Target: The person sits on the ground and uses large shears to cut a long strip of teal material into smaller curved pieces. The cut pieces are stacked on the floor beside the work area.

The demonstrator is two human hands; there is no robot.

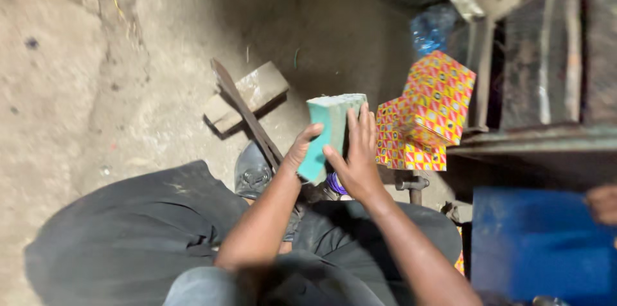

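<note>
I hold a teal-green block [326, 127] upright between both hands, above my knees. My left hand [299, 150] grips its left edge with thumb and fingers curled. My right hand [355, 152] lies flat against its right face, fingers spread upward. The block's pale top edge looks rough. My legs in dark trousers [141, 229] fill the lower part of the view.
Two boxes with a red, yellow and orange pattern [424, 113] sit right of the block. A wooden block [247, 94] and a dark metal bar [247, 113] lie on the dirt floor. A rusty metal frame [540, 74] and a blue surface [540, 242] stand at the right.
</note>
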